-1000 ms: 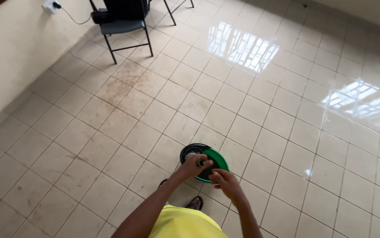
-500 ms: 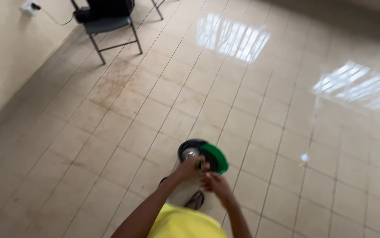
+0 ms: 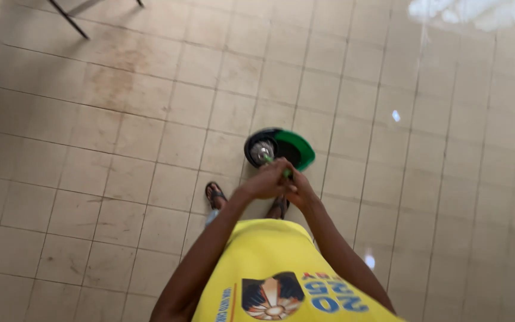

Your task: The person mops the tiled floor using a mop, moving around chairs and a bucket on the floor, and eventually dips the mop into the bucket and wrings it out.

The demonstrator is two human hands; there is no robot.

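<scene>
The left hand (image 3: 264, 182) and the right hand (image 3: 298, 192) are brought together, touching, both closed around a thin green handle (image 3: 275, 166) that shows just above the knuckles. The handle is seen end-on, so little of its length can be made out. Directly beyond the hands, a round black bucket (image 3: 261, 146) with a green spinner section (image 3: 298, 149) stands on the tiled floor (image 3: 120, 155); a shiny metal part is visible inside its black half. Two sandalled feet (image 3: 216, 194) are planted on the floor just below the bucket, one partly hidden by the hands. A yellow shirt (image 3: 269, 262) fills the lower middle. Brownish stains mark the tiles at upper left, near a dark chair leg (image 3: 69, 21).
</scene>
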